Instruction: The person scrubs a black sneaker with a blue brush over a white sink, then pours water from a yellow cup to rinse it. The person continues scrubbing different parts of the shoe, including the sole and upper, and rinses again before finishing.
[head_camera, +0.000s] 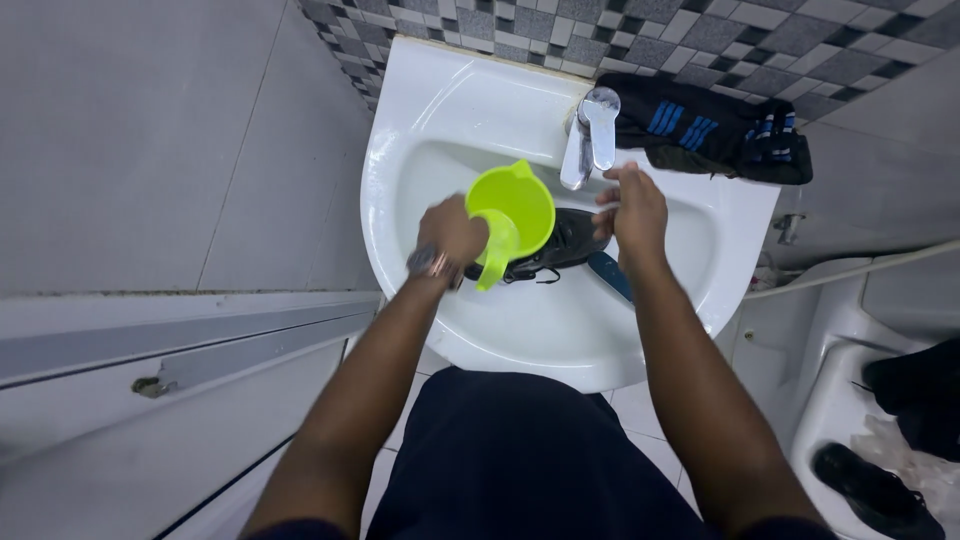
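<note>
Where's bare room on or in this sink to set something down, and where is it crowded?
Free: the sink back-left deck, left of the tap, and the near basin floor below the black shoe. Crowded: basin centre, where the left hand holds the green jug over the shoe, the right hand by the tap, and dark socks on the right deck.

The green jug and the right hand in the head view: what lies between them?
In the head view, a black shoe lies in the sink between the green jug and the right hand.
</note>
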